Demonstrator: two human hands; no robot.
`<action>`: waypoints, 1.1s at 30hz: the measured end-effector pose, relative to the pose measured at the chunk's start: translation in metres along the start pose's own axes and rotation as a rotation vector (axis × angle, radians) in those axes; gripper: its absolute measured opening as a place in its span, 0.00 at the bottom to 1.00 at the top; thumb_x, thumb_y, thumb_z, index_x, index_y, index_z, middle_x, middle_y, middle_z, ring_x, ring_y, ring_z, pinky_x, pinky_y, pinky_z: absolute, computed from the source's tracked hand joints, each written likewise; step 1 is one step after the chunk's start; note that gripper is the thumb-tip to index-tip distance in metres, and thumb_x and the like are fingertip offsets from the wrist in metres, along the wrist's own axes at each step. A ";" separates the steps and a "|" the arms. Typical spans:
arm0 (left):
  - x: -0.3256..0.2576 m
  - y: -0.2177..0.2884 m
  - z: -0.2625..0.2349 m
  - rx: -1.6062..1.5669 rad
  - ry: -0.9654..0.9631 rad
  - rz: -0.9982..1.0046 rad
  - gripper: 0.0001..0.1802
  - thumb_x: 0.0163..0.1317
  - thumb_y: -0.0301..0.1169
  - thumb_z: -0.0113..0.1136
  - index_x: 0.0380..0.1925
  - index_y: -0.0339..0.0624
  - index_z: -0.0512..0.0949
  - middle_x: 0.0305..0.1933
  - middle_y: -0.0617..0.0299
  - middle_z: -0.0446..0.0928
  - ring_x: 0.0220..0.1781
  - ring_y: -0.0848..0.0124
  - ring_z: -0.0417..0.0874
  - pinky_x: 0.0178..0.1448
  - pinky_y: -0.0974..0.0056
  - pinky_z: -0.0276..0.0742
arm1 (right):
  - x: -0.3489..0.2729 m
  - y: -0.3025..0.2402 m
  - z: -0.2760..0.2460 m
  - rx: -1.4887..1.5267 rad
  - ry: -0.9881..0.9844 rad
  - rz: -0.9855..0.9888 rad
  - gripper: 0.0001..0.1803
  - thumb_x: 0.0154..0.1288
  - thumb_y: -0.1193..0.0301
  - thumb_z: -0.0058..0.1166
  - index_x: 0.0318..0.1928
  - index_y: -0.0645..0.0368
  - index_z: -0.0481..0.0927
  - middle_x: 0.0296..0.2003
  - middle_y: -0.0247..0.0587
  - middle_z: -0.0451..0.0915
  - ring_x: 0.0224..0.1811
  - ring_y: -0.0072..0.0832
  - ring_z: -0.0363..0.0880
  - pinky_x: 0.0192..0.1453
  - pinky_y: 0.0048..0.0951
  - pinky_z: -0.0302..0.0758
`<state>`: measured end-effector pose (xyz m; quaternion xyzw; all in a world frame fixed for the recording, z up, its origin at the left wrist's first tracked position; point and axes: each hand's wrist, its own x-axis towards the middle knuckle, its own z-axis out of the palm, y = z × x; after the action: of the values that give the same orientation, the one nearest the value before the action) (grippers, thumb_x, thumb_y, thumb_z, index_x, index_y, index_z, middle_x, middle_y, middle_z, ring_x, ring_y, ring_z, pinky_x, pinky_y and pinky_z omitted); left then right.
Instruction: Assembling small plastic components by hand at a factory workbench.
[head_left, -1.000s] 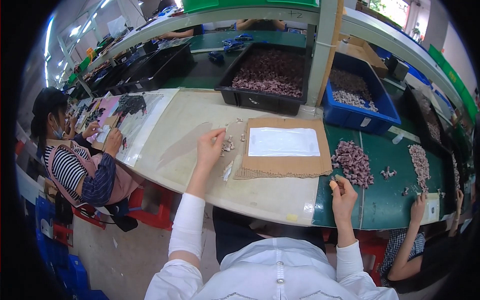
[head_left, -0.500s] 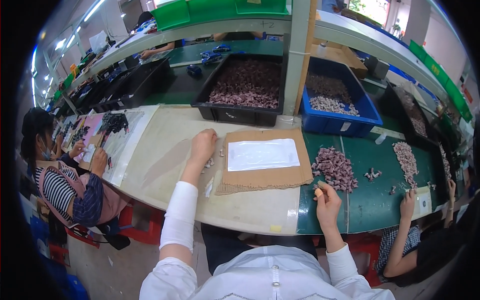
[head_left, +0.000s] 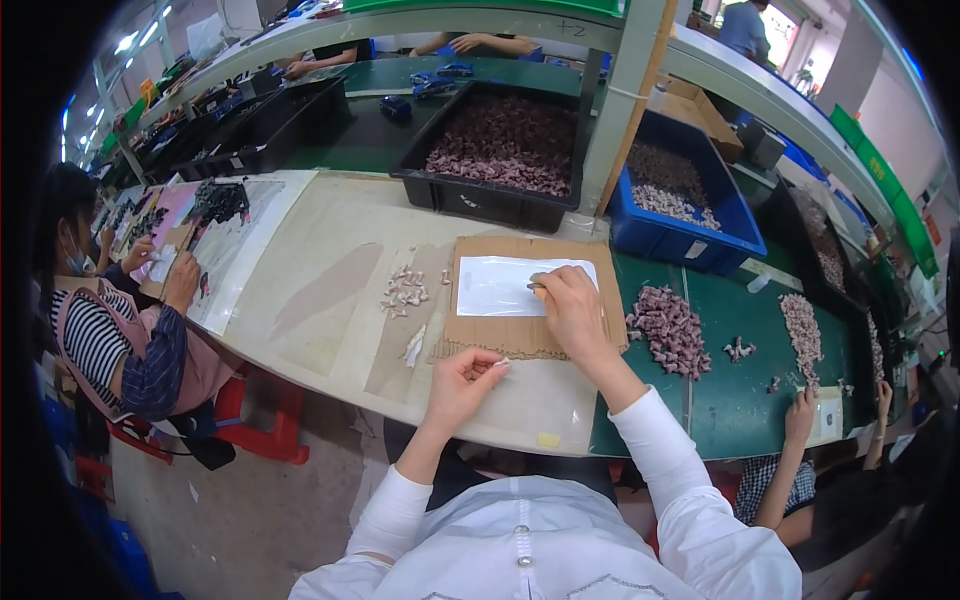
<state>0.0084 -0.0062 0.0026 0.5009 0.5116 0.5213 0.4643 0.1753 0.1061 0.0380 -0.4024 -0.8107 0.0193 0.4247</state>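
My left hand (head_left: pixel 460 392) is at the near edge of a piece of corrugated cardboard (head_left: pixel 525 342). Its thumb and forefinger pinch a small whitish piece (head_left: pixel 502 362). On the cardboard lies a white, glossy sheet (head_left: pixel 490 290), and my right hand (head_left: pixel 576 318) is over its right part. That hand's fingers are closed, with orange showing near the tips; whatever they hold is too small to name. A loose group of small pale pieces (head_left: pixel 405 292) lies left of the cardboard. Right of it is a heap of small purplish-brown pieces (head_left: pixel 668 332) on the green surface.
Behind the cardboard stand a black bin (head_left: pixel 480 208) and a blue bin (head_left: pixel 680 245), both holding small pieces. A shelf post (head_left: pixel 628 100) rises between them. People work at the left and right. A pale heap (head_left: pixel 802 335) lies farther right.
My left hand has come from the pale pieces to the cardboard's near edge, uncovering them. My right hand has moved left and away from me, from beside the purplish-brown heap onto the white sheet.
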 end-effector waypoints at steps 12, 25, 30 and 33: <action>0.005 -0.006 -0.001 -0.047 0.038 -0.005 0.07 0.55 0.22 0.64 0.33 0.32 0.77 0.28 0.63 0.79 0.28 0.81 0.78 0.34 0.76 0.75 | -0.006 0.011 0.029 -0.181 -0.049 -0.032 0.08 0.50 0.76 0.56 0.33 0.61 0.81 0.30 0.42 0.77 0.37 0.36 0.72 0.43 0.35 0.66; 0.003 -0.007 -0.006 -0.330 0.039 -0.069 0.09 0.55 0.20 0.62 0.36 0.30 0.75 0.31 0.58 0.79 0.32 0.75 0.81 0.38 0.72 0.79 | -0.018 -0.003 0.003 0.439 0.121 0.439 0.09 0.55 0.77 0.57 0.37 0.65 0.81 0.27 0.35 0.80 0.28 0.21 0.73 0.33 0.22 0.70; 0.005 -0.003 -0.003 -0.243 0.069 -0.074 0.08 0.55 0.17 0.60 0.36 0.29 0.75 0.32 0.57 0.79 0.32 0.74 0.81 0.38 0.71 0.80 | -0.052 -0.036 -0.011 0.703 -0.036 0.547 0.08 0.54 0.78 0.59 0.36 0.66 0.80 0.27 0.32 0.79 0.26 0.15 0.70 0.30 0.19 0.68; 0.005 -0.003 -0.001 -0.198 0.059 -0.061 0.07 0.55 0.17 0.60 0.35 0.29 0.75 0.32 0.57 0.79 0.32 0.74 0.81 0.38 0.71 0.80 | -0.056 -0.045 -0.013 0.554 -0.030 0.321 0.07 0.53 0.79 0.59 0.35 0.67 0.79 0.27 0.37 0.78 0.27 0.21 0.72 0.32 0.22 0.70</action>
<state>0.0070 -0.0013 0.0000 0.4211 0.4862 0.5694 0.5119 0.1736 0.0345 0.0249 -0.3938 -0.7071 0.3120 0.4976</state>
